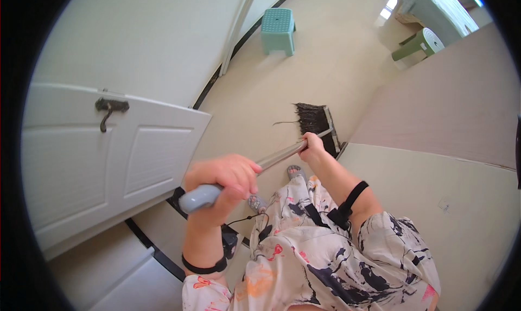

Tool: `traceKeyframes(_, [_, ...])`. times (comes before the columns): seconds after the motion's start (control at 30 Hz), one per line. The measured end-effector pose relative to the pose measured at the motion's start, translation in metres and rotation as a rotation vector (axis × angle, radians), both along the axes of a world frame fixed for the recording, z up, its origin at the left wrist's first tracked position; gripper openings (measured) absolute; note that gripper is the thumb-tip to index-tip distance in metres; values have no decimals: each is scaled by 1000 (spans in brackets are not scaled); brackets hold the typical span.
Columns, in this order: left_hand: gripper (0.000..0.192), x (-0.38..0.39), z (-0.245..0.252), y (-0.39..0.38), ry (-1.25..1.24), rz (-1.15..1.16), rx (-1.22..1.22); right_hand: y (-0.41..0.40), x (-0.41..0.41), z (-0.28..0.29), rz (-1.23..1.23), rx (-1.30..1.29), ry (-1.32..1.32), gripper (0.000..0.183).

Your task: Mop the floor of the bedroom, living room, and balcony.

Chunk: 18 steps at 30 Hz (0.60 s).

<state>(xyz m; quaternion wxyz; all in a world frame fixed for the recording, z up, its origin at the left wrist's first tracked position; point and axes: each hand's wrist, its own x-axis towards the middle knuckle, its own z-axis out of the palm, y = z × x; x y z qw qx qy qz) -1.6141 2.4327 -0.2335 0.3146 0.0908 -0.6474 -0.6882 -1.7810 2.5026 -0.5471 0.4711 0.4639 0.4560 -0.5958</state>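
My left hand (226, 174) is wrapped around the upper end of a broom handle, and the rounded blue-grey grip (199, 198) sticks out past it. Farther down, my right hand (312, 145) grips the metal shaft (283, 155). The broom's head carries black bristles (311, 118) that rest on the pale floor and point to the left. A pale strip runs along the right side of the head, close to the wall corner. One thin loose strand (285, 122) reaches out from the bristles over the floor.
A white panelled door (160, 148) with a dark lever handle (112, 105) stands at the left. Beyond the broom is a turquoise plastic stool (278, 30) near the dark skirting. A green rolled mat (415, 46) lies at upper right. A pinkish wall panel (443, 103) rises at the right.
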Motion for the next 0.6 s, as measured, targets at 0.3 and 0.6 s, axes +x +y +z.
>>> traceKeyframes(0.3, [20,-48,-87,41,-190,-90,-108,5,-130,-57,163,150,357,10])
traceKeyframes(0.6, [23,-99,-115,59,-144,-353,-370,27,-172,-76,508,35,275,10])
